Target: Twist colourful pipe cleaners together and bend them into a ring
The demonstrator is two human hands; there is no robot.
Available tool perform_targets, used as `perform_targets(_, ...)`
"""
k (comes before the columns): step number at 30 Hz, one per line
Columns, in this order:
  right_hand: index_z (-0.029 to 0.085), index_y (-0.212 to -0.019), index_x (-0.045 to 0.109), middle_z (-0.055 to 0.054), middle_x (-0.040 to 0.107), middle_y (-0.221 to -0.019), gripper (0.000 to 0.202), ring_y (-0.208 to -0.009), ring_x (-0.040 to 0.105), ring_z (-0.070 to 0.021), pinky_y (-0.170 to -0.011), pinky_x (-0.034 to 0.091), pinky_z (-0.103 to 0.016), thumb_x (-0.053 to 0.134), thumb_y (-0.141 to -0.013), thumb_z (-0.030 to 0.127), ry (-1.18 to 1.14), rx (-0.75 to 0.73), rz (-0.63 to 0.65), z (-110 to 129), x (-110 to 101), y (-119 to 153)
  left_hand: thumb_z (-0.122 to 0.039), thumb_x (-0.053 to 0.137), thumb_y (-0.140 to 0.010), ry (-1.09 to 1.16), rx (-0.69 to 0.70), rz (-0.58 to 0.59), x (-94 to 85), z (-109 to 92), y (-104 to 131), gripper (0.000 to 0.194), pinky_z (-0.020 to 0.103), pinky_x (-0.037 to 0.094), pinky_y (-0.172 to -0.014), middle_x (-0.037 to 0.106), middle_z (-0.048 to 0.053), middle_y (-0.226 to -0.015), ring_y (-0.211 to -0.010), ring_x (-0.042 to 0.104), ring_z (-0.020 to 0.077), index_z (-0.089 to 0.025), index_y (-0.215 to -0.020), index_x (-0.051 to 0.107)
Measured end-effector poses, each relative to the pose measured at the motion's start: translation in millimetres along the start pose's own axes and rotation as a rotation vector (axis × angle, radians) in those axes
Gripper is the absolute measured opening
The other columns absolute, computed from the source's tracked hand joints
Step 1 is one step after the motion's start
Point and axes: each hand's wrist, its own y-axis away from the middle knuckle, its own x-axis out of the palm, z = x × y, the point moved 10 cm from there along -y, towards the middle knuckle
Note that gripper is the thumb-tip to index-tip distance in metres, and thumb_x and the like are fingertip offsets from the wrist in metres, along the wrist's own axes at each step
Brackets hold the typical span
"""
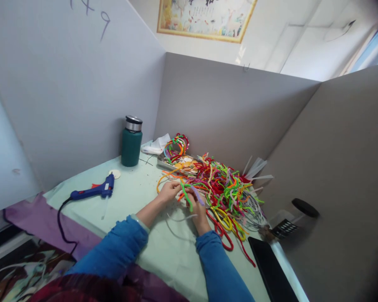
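Note:
My left hand [169, 191] is closed, its fingertips pinching fuzzy pipe cleaners near the middle of the table. Close beside it, my right hand [199, 210] is closed on the same small bunch. A green pipe cleaner [187, 199] slants down between the hands, and a purple pipe cleaner [198, 195] lies over the right fingers. Exactly which strand each hand grips is partly hidden. Just beyond the hands spreads a large tangled heap of coloured pipe cleaners [223, 184]. A thin pale strand [173, 219] curves below the hands.
A blue glue gun [96, 191] with a black cord lies at left. Behind stand a green bottle [131, 144] and a metal tray [162, 162] with craft pieces and a ring of coloured loops [176, 147]. A black flat object [267, 268] lies at right. Grey partitions [227, 105] enclose the table.

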Motion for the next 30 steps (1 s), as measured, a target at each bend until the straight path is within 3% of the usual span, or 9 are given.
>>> perform_targets(6,0.020,-0.074,0.061,0.005,0.048,-0.054,0.013,-0.044,0.038,-0.0096,-0.042,0.029,-0.023,0.058,-0.070,0.032,-0.054,-0.021,-0.019,-4.4,-7.0,-4.3,-0.059,0.059,-0.067,0.187,-0.151,0.152,14.4,9.4,7.3,0.047,0.022,0.014,-0.043,0.028,-0.007,-0.048,-0.043,0.022,0.0053,-0.017,-0.056,0.040)
perform_targets(10,0.020,-0.074,0.060,0.004,0.050,-0.053,0.012,-0.045,0.039,-0.0096,-0.043,0.029,-0.023,0.059,-0.069,0.031,-0.142,0.007,-0.027,-6.4,-11.0,-6.3,-0.057,0.065,-0.064,0.275,-0.260,0.176,15.3,12.6,11.4,0.044,0.023,0.008,-0.041,0.026,-0.008,-0.048,-0.040,0.018,0.0037,-0.017,-0.062,0.047)
perform_targets(15,0.019,-0.074,0.065,0.002,0.053,-0.058,0.014,-0.051,0.044,-0.0109,-0.048,0.032,-0.024,0.061,-0.068,0.031,-0.191,0.054,-0.054,0.4,-18.8,-8.2,-0.049,0.071,-0.060,0.279,-0.369,0.325,29.9,15.5,21.2,0.039,0.024,0.004,-0.041,0.028,-0.008,-0.047,-0.038,0.017,0.0025,-0.013,-0.064,0.056)
perform_targets(19,0.019,-0.087,0.069,0.002,0.055,-0.061,0.025,-0.057,0.047,-0.0119,-0.053,0.036,-0.024,0.063,-0.071,0.037,-0.149,0.085,0.113,8.4,0.2,-3.1,-0.043,0.070,-0.060,0.240,-0.371,0.404,38.2,16.6,27.0,0.035,0.024,0.006,-0.040,0.033,-0.007,-0.046,-0.038,0.020,0.0026,-0.014,-0.059,0.053)
perform_targets(22,0.019,-0.080,0.070,0.000,0.061,-0.070,0.022,-0.065,0.052,-0.0135,-0.060,0.040,-0.025,0.068,-0.066,0.035,-0.093,0.074,0.200,11.9,11.9,1.1,-0.039,0.069,-0.060,0.202,-0.375,0.437,41.0,19.1,29.9,0.033,0.023,0.008,-0.040,0.030,-0.008,-0.044,-0.037,0.021,0.0030,-0.016,-0.055,0.045)
perform_targets(26,0.018,-0.066,0.065,0.002,0.056,-0.063,0.021,-0.059,0.049,-0.0115,-0.057,0.037,-0.024,0.068,-0.068,0.038,-0.093,0.053,0.138,7.1,4.7,-3.0,-0.041,0.067,-0.063,0.206,-0.319,0.478,43.5,9.9,31.9,0.035,0.023,0.009,-0.041,0.030,-0.008,-0.046,-0.038,0.021,0.0029,-0.016,-0.057,0.043)
perform_targets(30,0.018,-0.068,0.060,0.005,0.051,-0.057,0.025,-0.052,0.043,-0.0086,-0.051,0.033,-0.022,0.067,-0.068,0.042,-0.124,0.067,0.015,-7.5,-12.7,-10.4,-0.043,0.067,-0.064,0.231,-0.262,0.480,44.0,-2.3,32.0,0.033,0.021,0.012,-0.040,0.035,-0.007,-0.051,-0.040,0.023,0.0030,-0.015,-0.069,0.050)
